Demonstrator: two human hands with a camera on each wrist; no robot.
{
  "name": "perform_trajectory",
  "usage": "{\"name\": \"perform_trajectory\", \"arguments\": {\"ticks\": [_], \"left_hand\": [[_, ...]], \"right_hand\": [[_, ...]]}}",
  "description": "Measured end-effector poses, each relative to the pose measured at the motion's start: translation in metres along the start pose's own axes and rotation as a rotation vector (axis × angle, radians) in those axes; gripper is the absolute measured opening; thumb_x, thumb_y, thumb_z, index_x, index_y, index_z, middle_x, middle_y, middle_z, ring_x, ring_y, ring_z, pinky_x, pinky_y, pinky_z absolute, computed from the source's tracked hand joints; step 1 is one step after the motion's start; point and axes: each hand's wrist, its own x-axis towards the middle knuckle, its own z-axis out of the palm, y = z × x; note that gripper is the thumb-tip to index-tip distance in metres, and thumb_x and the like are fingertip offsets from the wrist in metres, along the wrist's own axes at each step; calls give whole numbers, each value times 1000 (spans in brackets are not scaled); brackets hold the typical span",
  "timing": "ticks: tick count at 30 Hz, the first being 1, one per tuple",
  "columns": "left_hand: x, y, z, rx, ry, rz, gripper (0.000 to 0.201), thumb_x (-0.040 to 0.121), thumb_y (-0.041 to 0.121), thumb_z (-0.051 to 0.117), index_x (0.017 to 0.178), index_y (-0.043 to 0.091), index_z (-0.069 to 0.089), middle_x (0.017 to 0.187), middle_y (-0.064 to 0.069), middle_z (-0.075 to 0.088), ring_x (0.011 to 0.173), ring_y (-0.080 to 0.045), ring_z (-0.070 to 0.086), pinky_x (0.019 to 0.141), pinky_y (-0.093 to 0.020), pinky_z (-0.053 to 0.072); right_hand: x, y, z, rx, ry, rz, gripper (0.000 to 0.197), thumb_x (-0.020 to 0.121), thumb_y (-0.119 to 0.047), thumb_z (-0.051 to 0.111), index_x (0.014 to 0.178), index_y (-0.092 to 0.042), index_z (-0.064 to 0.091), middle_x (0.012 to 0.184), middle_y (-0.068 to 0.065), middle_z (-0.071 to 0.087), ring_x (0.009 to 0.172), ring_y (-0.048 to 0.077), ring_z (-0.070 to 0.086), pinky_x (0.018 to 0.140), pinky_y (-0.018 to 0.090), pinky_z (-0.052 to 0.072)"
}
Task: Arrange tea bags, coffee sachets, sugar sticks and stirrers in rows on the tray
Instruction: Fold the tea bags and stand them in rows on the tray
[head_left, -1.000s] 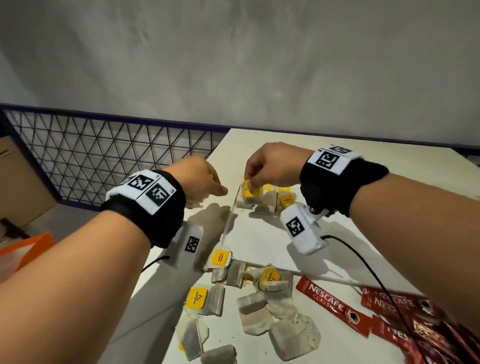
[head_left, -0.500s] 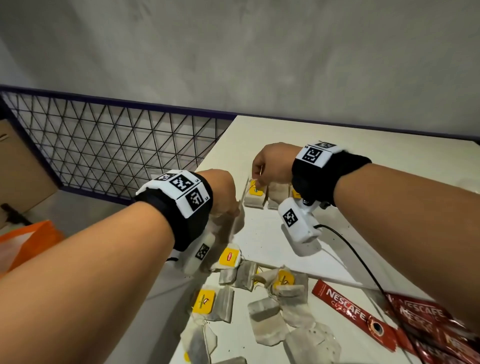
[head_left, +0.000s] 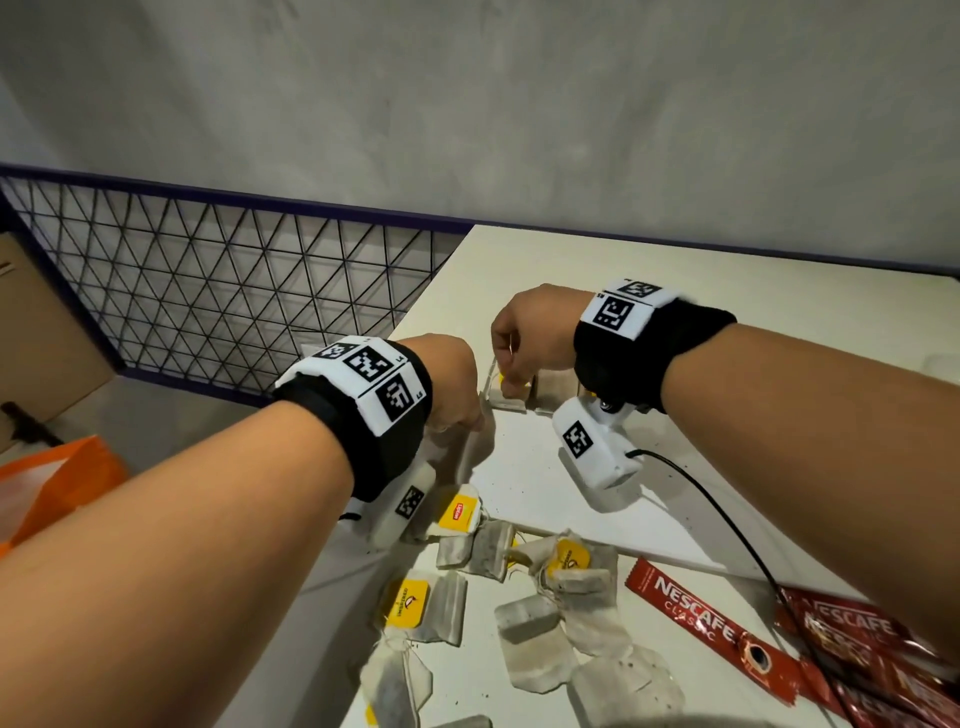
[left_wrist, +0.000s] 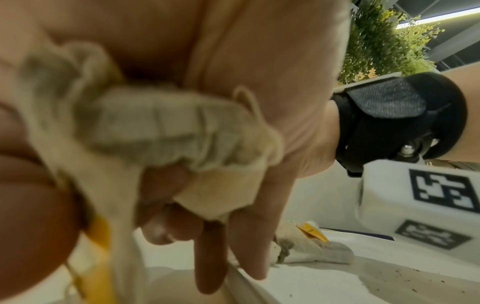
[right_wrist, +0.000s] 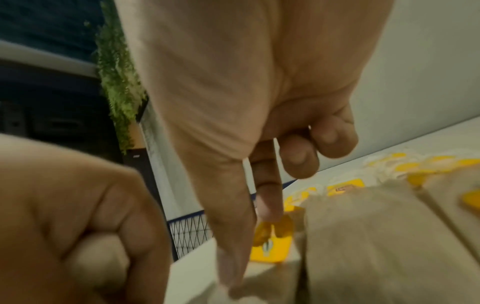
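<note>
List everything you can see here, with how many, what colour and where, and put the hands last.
Tray: one, clear-edged, on the white table.
Tea bags in tray: a few, beige with yellow tags, in a row at the far end; exact count hidden.
Loose tea bags: about ten, beige, yellow tags, near the tray's front edge.
Coffee sachets: several, red, at right.
Table: one, white.
Wire fence: one, black, left.
Orange bag: one, lower left.
Left hand: grips crumpled tea bags.
Right hand: pinches a yellow tag on the row.
</note>
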Motion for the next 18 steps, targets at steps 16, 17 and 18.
{"name": "perform_trajectory", "arguments": {"ticks": [16, 17, 18], "left_hand": [[-21, -18, -13, -706, 186, 46, 44, 90, 55, 56, 88, 12, 70, 71, -2, 60, 54, -17, 54, 50, -23, 46], [-25, -18, -13, -1019, 176, 49, 54, 91, 59, 51, 83, 8, 67, 68, -5, 55, 48, -17, 47, 49, -24, 45], [-30, -17, -13, -1292, 145, 45, 61, 91, 63, 45, 79, 7, 64, 66, -6, 52, 46, -17, 42, 52, -27, 44]], "right_hand": [[-31, 6, -20, 107, 152, -41, 18, 77, -39, 75, 86, -26, 66, 79, -12, 59, 71, 6, 52, 60, 24, 38], [-40, 5, -24, 157, 199, -65, 14, 80, -39, 73, 86, -27, 67, 78, -13, 58, 72, 5, 52, 61, 23, 38], [-49, 4, -27, 216, 235, -86, 11, 82, -37, 71, 86, -27, 67, 78, -13, 59, 73, 5, 52, 62, 22, 39]]}}
